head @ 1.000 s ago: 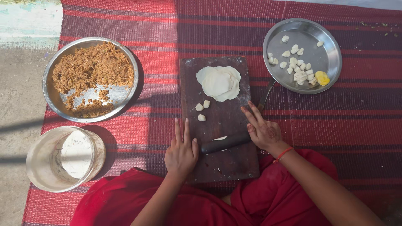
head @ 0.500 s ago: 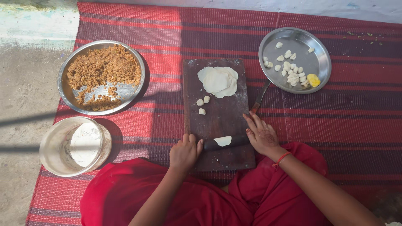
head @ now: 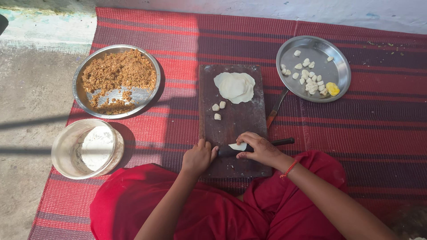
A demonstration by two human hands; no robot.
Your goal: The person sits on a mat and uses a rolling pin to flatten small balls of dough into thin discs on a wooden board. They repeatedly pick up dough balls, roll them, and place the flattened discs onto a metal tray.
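Note:
A dark wooden board lies on a red striped mat. At its far end sits a stack of thin white dough rounds, with three small dough balls below. Near the board's close edge lies a dark rolling pin. My left hand rests curled at the pin's left end. My right hand lies over the pin, fingers on a small flattened piece of dough.
A steel plate of brown crumbly filling sits left of the board. A round metal tin stands nearer me on the left. Another steel plate with several dough balls lies at right. A knife rests beside the board.
Both hands drew back toward the board's near edge. My right hand came over the rolling pin onto the dough piece; my left hand curled at the pin's end.

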